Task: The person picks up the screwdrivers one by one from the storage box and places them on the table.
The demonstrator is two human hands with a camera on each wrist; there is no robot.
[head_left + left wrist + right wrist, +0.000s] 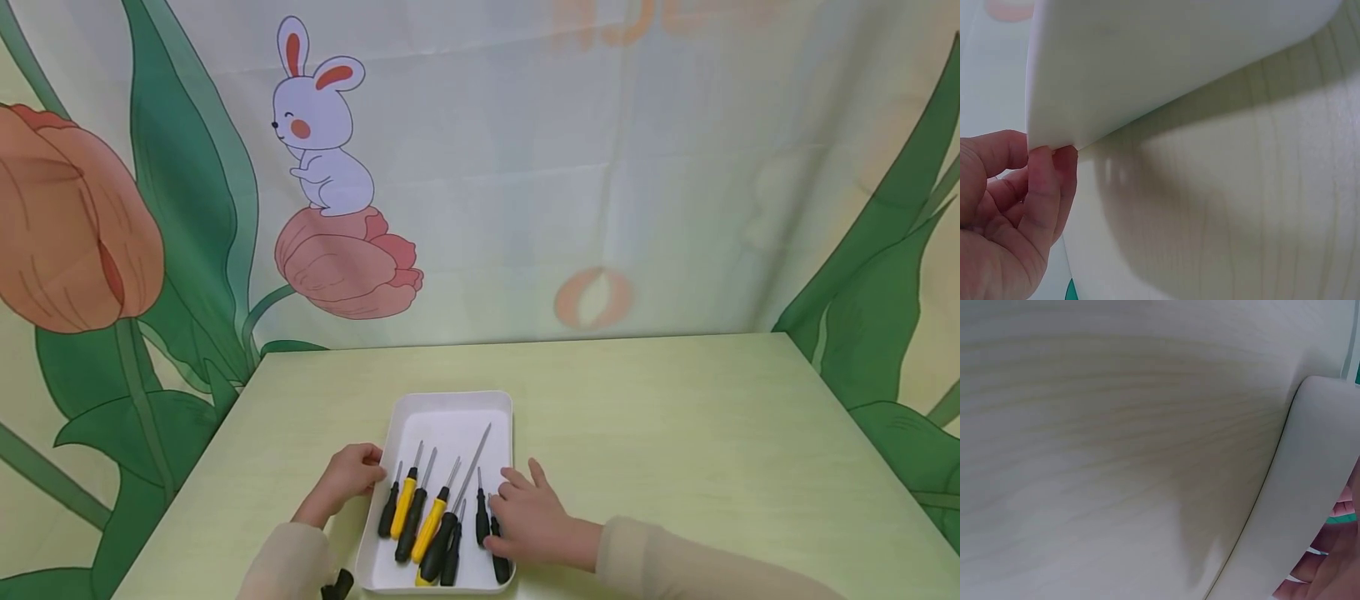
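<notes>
A big orange tulip (78,225) fills the backdrop at far left. Nearer, the person's left hand (348,477) pinches the left rim of a white tray (450,406) on the pale table (675,450). In the tray lie screwdrivers, shafts mostly pointing away from the person: a small black one (388,512), then a yellow one (403,504), with more black and yellow handles rightward. The right hand (532,517), fingers spread wide, reaches over the right rim, beside the rightmost black screwdriver (501,568); I can't tell if it touches that.
</notes>
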